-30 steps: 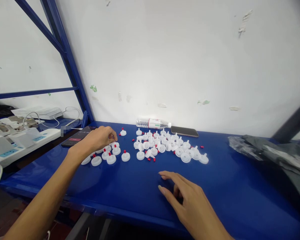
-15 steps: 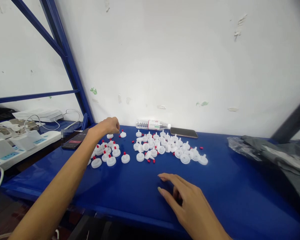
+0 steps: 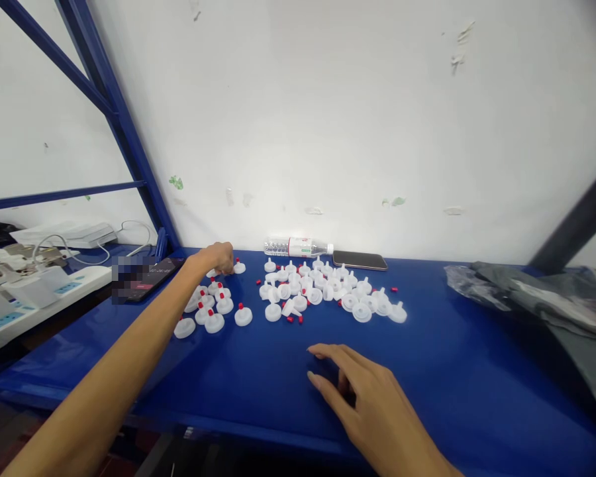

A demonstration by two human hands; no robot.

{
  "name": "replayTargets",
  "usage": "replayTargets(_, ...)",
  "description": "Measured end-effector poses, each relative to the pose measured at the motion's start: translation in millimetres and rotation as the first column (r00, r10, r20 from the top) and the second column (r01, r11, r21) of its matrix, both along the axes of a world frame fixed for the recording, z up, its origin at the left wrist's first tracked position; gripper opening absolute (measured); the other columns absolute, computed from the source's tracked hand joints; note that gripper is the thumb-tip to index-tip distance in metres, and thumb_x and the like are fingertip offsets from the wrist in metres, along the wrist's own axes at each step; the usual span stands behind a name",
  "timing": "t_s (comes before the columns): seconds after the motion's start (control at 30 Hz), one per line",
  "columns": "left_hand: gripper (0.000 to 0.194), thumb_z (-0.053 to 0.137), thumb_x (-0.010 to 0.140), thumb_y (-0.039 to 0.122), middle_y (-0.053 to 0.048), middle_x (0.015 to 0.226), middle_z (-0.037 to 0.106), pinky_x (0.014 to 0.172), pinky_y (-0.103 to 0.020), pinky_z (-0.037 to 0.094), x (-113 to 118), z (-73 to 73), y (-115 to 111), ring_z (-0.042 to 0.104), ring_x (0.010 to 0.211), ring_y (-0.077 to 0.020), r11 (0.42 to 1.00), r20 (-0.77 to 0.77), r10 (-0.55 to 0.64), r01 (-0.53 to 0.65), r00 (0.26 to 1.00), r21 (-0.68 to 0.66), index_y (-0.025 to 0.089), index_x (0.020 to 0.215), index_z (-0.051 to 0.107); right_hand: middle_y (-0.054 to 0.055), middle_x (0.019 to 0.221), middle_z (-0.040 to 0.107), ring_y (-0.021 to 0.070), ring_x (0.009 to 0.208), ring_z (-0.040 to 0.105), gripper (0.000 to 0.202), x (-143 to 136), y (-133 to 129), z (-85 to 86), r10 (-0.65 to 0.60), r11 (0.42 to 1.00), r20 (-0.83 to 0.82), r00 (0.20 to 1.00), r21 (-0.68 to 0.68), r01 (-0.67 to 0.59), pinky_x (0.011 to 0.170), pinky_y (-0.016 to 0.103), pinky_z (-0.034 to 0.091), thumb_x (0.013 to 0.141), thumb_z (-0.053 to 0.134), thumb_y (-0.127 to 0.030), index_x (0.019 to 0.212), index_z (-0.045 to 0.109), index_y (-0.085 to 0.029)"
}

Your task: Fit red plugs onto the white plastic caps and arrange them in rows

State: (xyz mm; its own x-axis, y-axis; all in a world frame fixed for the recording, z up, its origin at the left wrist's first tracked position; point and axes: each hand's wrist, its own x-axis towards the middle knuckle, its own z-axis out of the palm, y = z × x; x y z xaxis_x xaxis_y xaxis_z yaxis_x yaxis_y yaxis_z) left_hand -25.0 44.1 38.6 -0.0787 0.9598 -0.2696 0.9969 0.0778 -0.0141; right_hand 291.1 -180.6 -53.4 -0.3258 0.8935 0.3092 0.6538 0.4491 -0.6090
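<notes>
My left hand reaches to the back left of the blue table, its fingers curled together and pointing down; whatever they pinch is hidden. Partly behind it is a white round nozzle cap, and just to its right stands another with a red tip. In front of that hand sit several white nozzle caps with red tips. My right hand hovers near the front, thumb and fingers apart, holding nothing. Beyond it spreads a pile of white nozzle caps without tips, with loose red tips among them.
A clear plastic bottle lies along the wall beside a dark phone. Another phone lies at left, near a white power strip with chargers. Grey fabric and plastic bags lie at the right. A blue frame post rises at left.
My left hand has lowered slightly at the back left; a small red piece visible under its fingers before is now out of sight. The right hand keeps its open pose. The view has shifted a little.
</notes>
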Motion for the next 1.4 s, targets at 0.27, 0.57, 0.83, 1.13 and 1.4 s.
replayTargets(0.27,0.006,0.066,0.06,0.021,-0.012,0.063,0.073,0.063,-0.029,0.053,-3.5,9.3,-10.4,0.071,0.068,-0.0256,0.987,-0.027,0.002,0.002,1.0,0.159,0.016,0.058,0.07,0.002,0.106,0.074,0.0183,0.074,0.07,0.03,-0.3,-0.8,2.0,-0.009,1.0,0.01,1.0,-0.014,0.009,0.071,0.033,0.056,0.099,0.061,-0.031,0.129,0.066,-0.03)
replayTargets(0.57,0.019,0.065,0.059,0.025,-0.01,0.076,0.079,0.064,-0.026,0.053,-21.0,17.7,-19.1,0.074,0.079,-0.0257,0.97,0.049,-0.049,0.036,0.998,0.241,0.019,0.072,0.077,0.002,0.106,0.075,0.018,0.072,0.07,0.028,0.5,-1.1,2.7,-0.004,1.0,-0.005,1.0,0.002,0.004,0.071,0.032,0.056,0.099,0.062,-0.029,0.126,0.067,-0.03)
replayTargets(0.83,0.028,0.073,0.061,0.037,-0.002,0.087,0.081,0.07,-0.022,0.053,-21.9,-1.4,-14.1,0.073,0.083,-0.0202,0.979,0.17,-0.191,0.175,0.967,0.105,0.024,0.085,0.081,0.002,0.109,0.075,0.018,0.073,0.069,0.026,-0.1,-1.2,2.9,0.002,1.0,-0.002,1.0,-0.023,-0.002,0.074,0.033,0.056,0.099,0.061,-0.03,0.124,0.068,-0.03)
replayTargets(1.13,0.016,0.066,0.063,0.028,-0.003,0.085,0.081,0.067,-0.023,0.052,-10.7,-12.8,-8.5,0.073,0.079,-0.0201,0.962,0.161,-0.268,0.254,0.95,0.103,0.022,0.073,0.077,0.0,0.112,0.075,0.0182,0.076,0.071,0.021,-0.8,-1.7,5.8,0.001,1.0,-0.01,1.0,-0.018,-0.001,0.074,0.032,0.058,0.099,0.061,-0.03,0.118,0.071,-0.03)
replayTargets(1.4,0.022,0.06,0.076,0.03,-0.01,0.095,0.079,0.073,-0.03,0.05,18.2,21.5,-48.9,0.071,0.087,-0.0249,0.897,0.04,-0.284,0.251,0.958,0.363,0.018,0.084,0.076,0.001,0.112,0.075,0.0191,0.078,0.071,0.021,-1.0,-1.9,6.7,-0.005,1.0,-0.007,1.0,-0.03,0.004,0.075,0.032,0.057,0.099,0.062,-0.03,0.117,0.071,-0.029)
